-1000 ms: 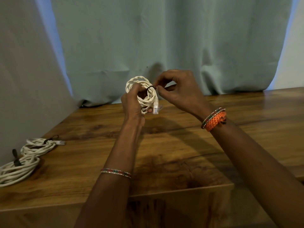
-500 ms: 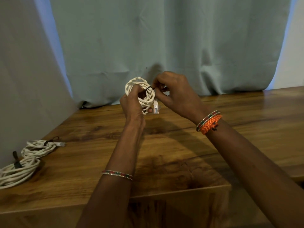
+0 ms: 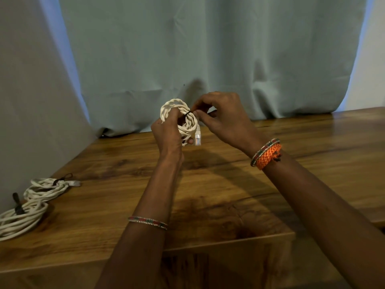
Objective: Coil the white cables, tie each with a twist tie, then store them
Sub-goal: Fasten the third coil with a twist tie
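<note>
I hold a small white coiled cable [image 3: 183, 115] upright above the wooden table [image 3: 229, 184]. My left hand [image 3: 169, 132] grips the coil from the left and below. A clear plug [image 3: 197, 138] hangs from the coil's right side. A thin black twist tie [image 3: 187, 113] crosses the coil near its top right. My right hand [image 3: 220, 117] pinches the tie's end between thumb and forefinger, right against the coil.
Two more white cable coils lie at the table's left edge: a smaller one [image 3: 46, 187] and a larger one [image 3: 20, 215], each with a dark tie on it. A grey curtain [image 3: 187, 49] hangs behind the table. The table's front edge has a notch below my arms.
Both hands and the coil have shifted slightly. My right fingers have closed in tighter on the twist tie at the coil.
</note>
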